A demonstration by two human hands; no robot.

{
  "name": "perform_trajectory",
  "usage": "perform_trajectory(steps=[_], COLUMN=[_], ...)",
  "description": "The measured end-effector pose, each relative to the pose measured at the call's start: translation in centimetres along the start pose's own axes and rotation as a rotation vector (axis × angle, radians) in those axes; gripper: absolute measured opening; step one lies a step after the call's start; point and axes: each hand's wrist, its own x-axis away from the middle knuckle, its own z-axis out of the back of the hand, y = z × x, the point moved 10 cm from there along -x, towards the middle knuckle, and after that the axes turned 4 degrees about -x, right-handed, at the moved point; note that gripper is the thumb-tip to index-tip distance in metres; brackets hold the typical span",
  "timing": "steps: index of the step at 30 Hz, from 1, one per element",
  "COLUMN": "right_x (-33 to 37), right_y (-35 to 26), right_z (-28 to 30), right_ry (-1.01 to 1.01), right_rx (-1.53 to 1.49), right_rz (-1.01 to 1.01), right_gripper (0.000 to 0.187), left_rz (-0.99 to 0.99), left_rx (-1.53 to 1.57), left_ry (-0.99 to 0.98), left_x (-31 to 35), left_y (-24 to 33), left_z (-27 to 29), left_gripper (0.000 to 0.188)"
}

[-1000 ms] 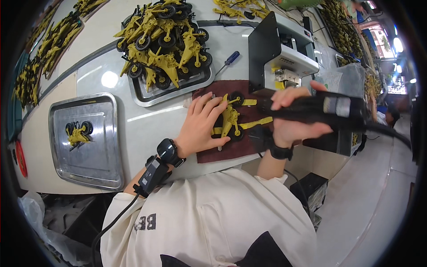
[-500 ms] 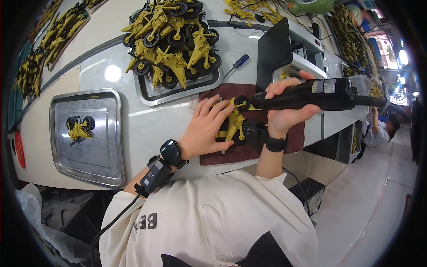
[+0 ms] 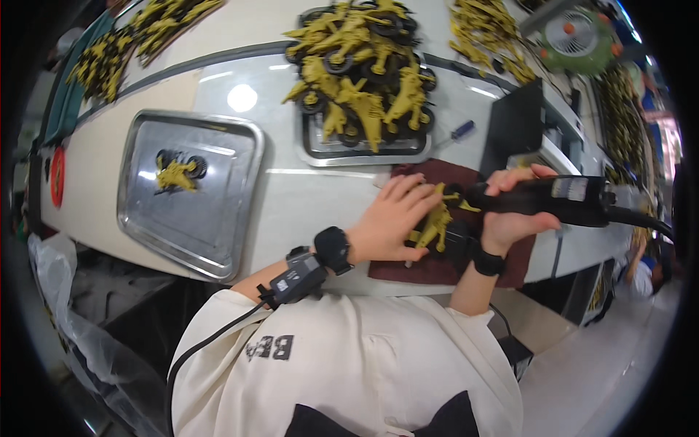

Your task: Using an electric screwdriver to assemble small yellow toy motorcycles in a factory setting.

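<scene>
On the maroon cloth, my left hand steadies a yellow toy motorcycle, its fingers at the far end and its thumb at the near end. Part of the toy is hidden beneath this hand. My right hand is wrapped round a black electric screwdriver, held nearly level with its cord running off to the right. The screwdriver's tip points left at the toy's wheel end; whether it touches is too blurred to tell. A dark block sits beside the toy.
A metal tray heaped with yellow toy motorcycles stands behind the cloth. Another metal tray, at left, carries a small motorcycle group. A blue-handled screwdriver, a black-and-white machine and a green fan lie farther right.
The whole view has shifted, so the table and trays appear farther right. Both hands keep nearly the same places around the toy, and the electric screwdriver stays in my right hand.
</scene>
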Motion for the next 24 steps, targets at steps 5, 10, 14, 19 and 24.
perform_trajectory(steps=[5, 10, 14, 19, 24], right_x=[1.2, 0.3, 0.9, -0.2, -3.9], right_y=[-7.2, -8.7, -9.5, -13.8, -13.1], right_z=[1.9, 3.2, 2.1, 5.6, 7.8], right_ry=[-0.027, 0.038, -0.044, 0.145, 0.351], right_rx=[-0.258, -0.228, -0.24, 0.01, 0.281], right_rz=[0.344, 0.294, 0.335, 0.472, 0.436], right_gripper=[0.1, 0.102, 0.102, 0.099, 0.097], left_rz=[-0.053, -0.101, -0.032, 0.052, 0.062], left_rx=[-0.01, -0.033, -0.061, -0.104, -0.159], left_ry=[0.032, 0.068, 0.077, 0.081, 0.047], left_x=[-0.5, -0.7, 0.0, -0.2, -0.2], left_y=[1.6, 2.9, 1.3, 0.6, 0.6], left_z=[0.7, 0.3, -0.1, 0.0, -0.2], left_gripper=[0.08, 0.08, 0.08, 0.08, 0.08])
